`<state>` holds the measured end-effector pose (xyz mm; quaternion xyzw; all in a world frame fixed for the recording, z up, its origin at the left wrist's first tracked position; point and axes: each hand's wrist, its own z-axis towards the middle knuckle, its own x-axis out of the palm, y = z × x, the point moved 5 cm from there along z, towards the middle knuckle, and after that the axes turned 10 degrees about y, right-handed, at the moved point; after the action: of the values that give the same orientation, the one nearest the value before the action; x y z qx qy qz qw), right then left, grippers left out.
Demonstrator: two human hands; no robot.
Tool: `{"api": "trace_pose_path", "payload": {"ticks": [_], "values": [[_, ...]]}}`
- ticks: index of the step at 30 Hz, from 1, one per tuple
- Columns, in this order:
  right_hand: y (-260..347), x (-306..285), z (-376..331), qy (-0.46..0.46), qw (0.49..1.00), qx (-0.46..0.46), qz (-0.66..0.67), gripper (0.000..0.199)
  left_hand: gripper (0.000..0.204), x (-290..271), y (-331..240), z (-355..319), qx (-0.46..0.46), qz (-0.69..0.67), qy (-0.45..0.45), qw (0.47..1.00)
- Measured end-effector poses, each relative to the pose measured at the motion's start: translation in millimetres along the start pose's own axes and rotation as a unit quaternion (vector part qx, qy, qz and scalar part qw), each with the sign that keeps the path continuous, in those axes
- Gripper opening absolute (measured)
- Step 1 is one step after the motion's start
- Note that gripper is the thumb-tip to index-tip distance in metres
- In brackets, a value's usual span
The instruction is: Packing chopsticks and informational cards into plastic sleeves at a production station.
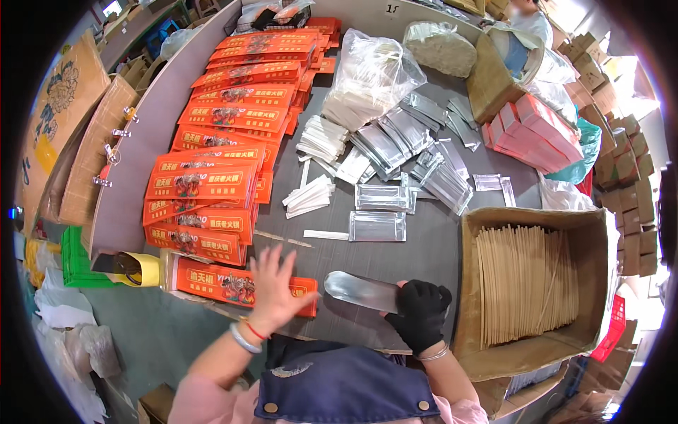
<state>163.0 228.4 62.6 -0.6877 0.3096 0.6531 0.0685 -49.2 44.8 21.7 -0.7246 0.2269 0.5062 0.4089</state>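
My left hand [276, 286], bare with a red string and a bangle at the wrist, has its fingers spread. It is at the right end of a flat red paper sleeve [219, 280] near the front edge; whether it touches the sleeve, I cannot tell. In a black glove, my right hand [421, 314] is closed round one end of a shiny metal piece, long, slightly curved and rounded at its tip [359, 288]. That tip points left toward my left hand. Beyond them lie a silvery flat packet [378, 227] and a narrow white paper strip [325, 234].
Overlapping stacks of red sleeves [201, 177] line the left side. A carton of wooden chopsticks [528, 283] stands at right. Further back are loose silvery packets [395, 138], white strips [321, 139], a plastic bag [371, 74] and pink bundles [533, 134]. Another person [530, 32] is far right.
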Motion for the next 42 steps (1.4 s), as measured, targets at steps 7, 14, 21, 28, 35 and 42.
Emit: {"api": "trace_pose_path", "payload": {"ticks": [7, 14, 21, 28, 35, 42], "values": [[4, 6, -2, 0.057, 0.998, -0.026, -0.002, 0.063, 0.101, 28, 12, -7, -0.041, -0.152, 0.008, 0.988], [63, 65, 31, 0.118, 0.986, -0.095, 0.071, 0.066, 0.099, 25, 9, -3, -0.031, -0.142, 0.058, 0.988], [-57, 9, -9, -0.104, 0.987, 0.040, 0.111, 0.053, 0.032, 5, -19, 80, 0.096, -0.071, -0.053, 0.991], [-180, 3, -113, -0.101, 0.917, 0.371, -0.110, 0.027, 0.009, 16, -4, 98, 0.211, 0.018, -0.051, 0.976], [-180, 16, -107, -0.074, 0.907, 0.393, -0.131, 0.013, 0.005, 4, -7, 97, 0.164, -0.130, -0.002, 0.978], [-172, 14, -101, -0.085, 0.902, 0.406, -0.120, 0.011, 0.017, 16, -57, 130, 0.185, -0.195, -0.032, 0.963]]}}
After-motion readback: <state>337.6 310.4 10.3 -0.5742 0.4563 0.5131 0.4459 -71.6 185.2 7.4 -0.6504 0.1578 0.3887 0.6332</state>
